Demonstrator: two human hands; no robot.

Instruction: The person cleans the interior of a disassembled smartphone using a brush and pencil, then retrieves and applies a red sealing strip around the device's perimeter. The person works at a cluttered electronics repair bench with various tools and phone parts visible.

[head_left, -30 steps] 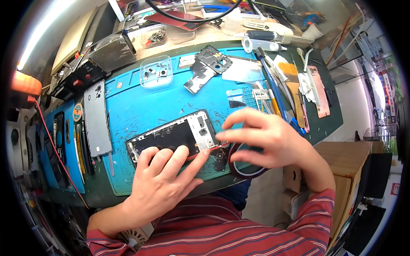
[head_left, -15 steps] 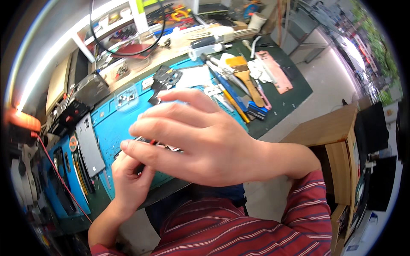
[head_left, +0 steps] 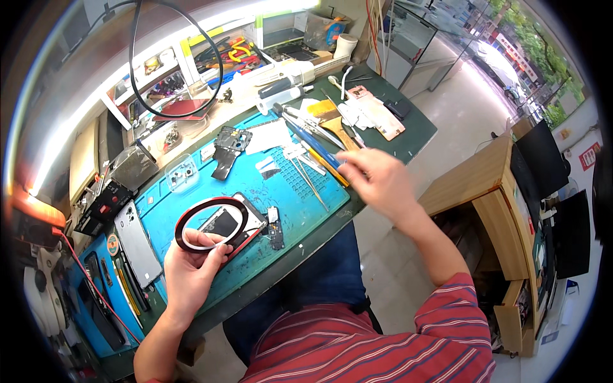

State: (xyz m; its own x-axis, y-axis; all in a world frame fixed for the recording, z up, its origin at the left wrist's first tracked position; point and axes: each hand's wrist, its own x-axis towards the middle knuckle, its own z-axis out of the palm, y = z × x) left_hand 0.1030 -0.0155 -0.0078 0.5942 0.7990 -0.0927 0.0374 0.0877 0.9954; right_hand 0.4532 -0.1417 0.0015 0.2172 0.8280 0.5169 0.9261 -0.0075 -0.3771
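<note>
My left hand point(head_left: 195, 271) pinches a roll of thin tape point(head_left: 179, 225), dark reddish-brown with a white core, and holds it tilted above the mat. Through and beside the ring shows an opened phone point(head_left: 254, 220) with a black battery inside. Next to the phone lies a small dark phone part point(head_left: 275, 228). My right hand point(head_left: 383, 182), somewhat blurred, is at the mat's right edge with fingers curled together, at the lower end of a blue pen-shaped tool point(head_left: 313, 142). Whatever is between those fingers is hidden.
The blue work mat point(head_left: 255, 265) carries a dark phone housing piece point(head_left: 228, 150), a clear small tray point(head_left: 182, 172) and tweezers point(head_left: 311, 185). A wooden brush point(head_left: 335, 126) and a pink phone back point(head_left: 377, 112) lie to the right. A grey phone panel point(head_left: 137, 242) lies left.
My right hand has moved from above my left hand out to the right, by the tools. The tape roll in my left hand and the phone are now exposed. The view has shifted slightly.
</note>
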